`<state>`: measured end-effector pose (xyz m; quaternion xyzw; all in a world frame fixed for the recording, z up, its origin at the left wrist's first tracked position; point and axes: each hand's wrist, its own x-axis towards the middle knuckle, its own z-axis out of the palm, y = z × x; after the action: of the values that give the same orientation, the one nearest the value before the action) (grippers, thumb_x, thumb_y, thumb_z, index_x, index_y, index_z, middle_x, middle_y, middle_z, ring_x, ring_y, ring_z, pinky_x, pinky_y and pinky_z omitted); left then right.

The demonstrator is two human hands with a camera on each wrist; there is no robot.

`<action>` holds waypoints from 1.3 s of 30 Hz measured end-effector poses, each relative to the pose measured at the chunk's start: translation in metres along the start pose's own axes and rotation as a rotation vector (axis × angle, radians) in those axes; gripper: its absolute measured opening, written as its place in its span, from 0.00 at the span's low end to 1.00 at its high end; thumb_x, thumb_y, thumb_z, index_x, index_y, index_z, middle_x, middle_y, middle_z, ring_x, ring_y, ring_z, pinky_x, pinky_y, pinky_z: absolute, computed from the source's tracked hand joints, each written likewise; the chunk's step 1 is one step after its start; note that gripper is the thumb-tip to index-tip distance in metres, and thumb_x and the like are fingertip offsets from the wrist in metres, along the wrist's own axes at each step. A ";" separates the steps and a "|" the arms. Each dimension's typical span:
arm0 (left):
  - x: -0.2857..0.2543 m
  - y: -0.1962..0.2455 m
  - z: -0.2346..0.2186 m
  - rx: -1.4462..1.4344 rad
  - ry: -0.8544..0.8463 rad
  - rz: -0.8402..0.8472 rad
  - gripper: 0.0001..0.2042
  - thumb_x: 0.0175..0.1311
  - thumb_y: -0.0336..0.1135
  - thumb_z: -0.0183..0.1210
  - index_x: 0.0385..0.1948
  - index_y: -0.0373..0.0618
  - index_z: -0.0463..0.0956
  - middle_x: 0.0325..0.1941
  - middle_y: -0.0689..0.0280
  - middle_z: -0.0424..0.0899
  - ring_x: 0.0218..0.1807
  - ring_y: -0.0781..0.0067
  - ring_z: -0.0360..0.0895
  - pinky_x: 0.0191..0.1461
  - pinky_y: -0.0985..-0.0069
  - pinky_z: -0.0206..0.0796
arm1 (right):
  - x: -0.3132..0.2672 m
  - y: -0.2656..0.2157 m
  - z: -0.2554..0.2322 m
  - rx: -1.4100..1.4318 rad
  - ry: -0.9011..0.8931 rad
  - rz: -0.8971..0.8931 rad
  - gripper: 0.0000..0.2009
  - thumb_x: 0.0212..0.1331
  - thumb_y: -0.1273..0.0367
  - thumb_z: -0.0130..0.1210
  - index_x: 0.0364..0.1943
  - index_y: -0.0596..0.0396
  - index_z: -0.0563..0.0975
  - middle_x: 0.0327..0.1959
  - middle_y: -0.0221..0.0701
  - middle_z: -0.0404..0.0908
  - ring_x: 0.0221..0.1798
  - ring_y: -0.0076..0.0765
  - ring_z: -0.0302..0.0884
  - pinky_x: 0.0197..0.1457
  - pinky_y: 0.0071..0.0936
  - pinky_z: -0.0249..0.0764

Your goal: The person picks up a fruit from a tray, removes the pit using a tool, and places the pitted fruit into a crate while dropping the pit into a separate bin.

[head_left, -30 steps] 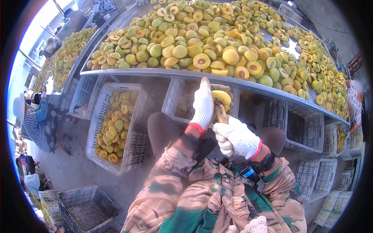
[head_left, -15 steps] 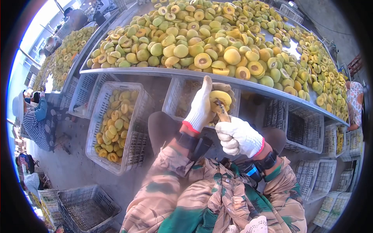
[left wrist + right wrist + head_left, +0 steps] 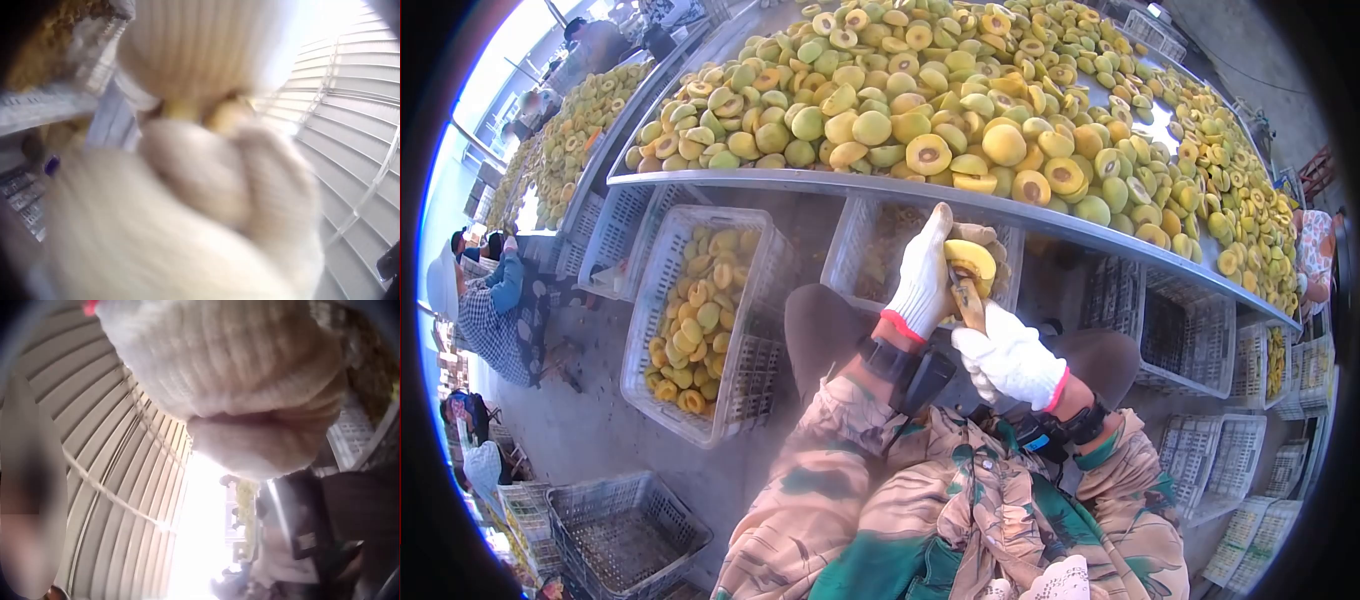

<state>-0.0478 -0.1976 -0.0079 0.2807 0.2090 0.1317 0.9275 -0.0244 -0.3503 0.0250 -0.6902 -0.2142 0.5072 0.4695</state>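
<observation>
The gloved left hand (image 3: 924, 268) grips a halved yellow fruit (image 3: 970, 262), its cut face turned up between thumb and fingers. In the gloved right hand (image 3: 1007, 357) is a tool with a light wooden handle (image 3: 971, 308), whose tip meets the fruit's cut face. The left wrist view is blurred: the left hand's curled glove fingers (image 3: 194, 169) nearly cover the fruit. From the right wrist, the right hand (image 3: 250, 394) shows with fingers curled; the tool is hidden there. Both hands are just below the metal table edge (image 3: 800, 180), over a crate (image 3: 840, 262).
Halved fruit (image 3: 880, 125) is heaped on the table. A white crate of fruit pieces (image 3: 697, 330) stands on the floor at the left, an empty dark crate (image 3: 628, 535) at lower left, more crates (image 3: 1185, 330) at the right. Other people (image 3: 495, 310) sit at the left and right edges.
The tool's tip and the right hand have shifted slightly against the fruit, and the fruit has tilted a little. The left hand still grips it. The view has moved slightly.
</observation>
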 end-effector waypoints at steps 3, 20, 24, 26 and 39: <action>0.003 -0.004 -0.009 0.012 -0.068 0.022 0.28 0.72 0.58 0.43 0.35 0.35 0.77 0.32 0.48 0.83 0.31 0.49 0.82 0.35 0.57 0.78 | -0.002 -0.009 -0.012 0.564 -0.347 0.199 0.10 0.66 0.63 0.53 0.40 0.52 0.68 0.20 0.25 0.69 0.15 0.20 0.64 0.17 0.22 0.63; -0.004 0.036 -0.074 -0.426 -0.021 0.169 0.24 0.72 0.54 0.49 0.49 0.37 0.71 0.46 0.49 0.81 0.52 0.45 0.79 0.59 0.47 0.71 | 0.027 0.007 -0.020 -0.268 0.120 0.152 0.13 0.65 0.60 0.53 0.43 0.54 0.69 0.21 0.27 0.72 0.17 0.25 0.69 0.20 0.26 0.68; -0.045 0.051 -0.114 -0.219 0.075 0.467 0.16 0.59 0.21 0.55 0.51 0.37 0.72 0.47 0.54 0.81 0.49 0.50 0.81 0.57 0.56 0.74 | 0.048 0.027 -0.016 -0.243 0.153 0.101 0.13 0.63 0.60 0.55 0.43 0.52 0.69 0.19 0.25 0.69 0.15 0.23 0.66 0.18 0.26 0.67; -0.076 0.067 -0.151 -0.215 0.269 0.633 0.16 0.59 0.20 0.55 0.50 0.36 0.71 0.45 0.54 0.81 0.47 0.55 0.81 0.54 0.62 0.75 | 0.056 0.037 -0.016 -0.205 0.149 0.125 0.12 0.63 0.61 0.55 0.44 0.51 0.70 0.18 0.24 0.68 0.14 0.22 0.64 0.15 0.25 0.67; -0.222 0.129 -0.340 1.304 1.710 -0.008 0.34 0.51 0.54 0.64 0.63 0.56 0.70 0.64 0.53 0.71 0.65 0.49 0.69 0.66 0.59 0.63 | 0.066 0.059 -0.012 -0.177 0.163 0.196 0.12 0.61 0.65 0.55 0.42 0.54 0.68 0.18 0.26 0.67 0.12 0.23 0.64 0.14 0.25 0.67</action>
<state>-0.4163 -0.0156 -0.1210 0.5353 0.8193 0.1446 0.1457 0.0014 -0.3323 -0.0584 -0.7853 -0.1509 0.4720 0.3712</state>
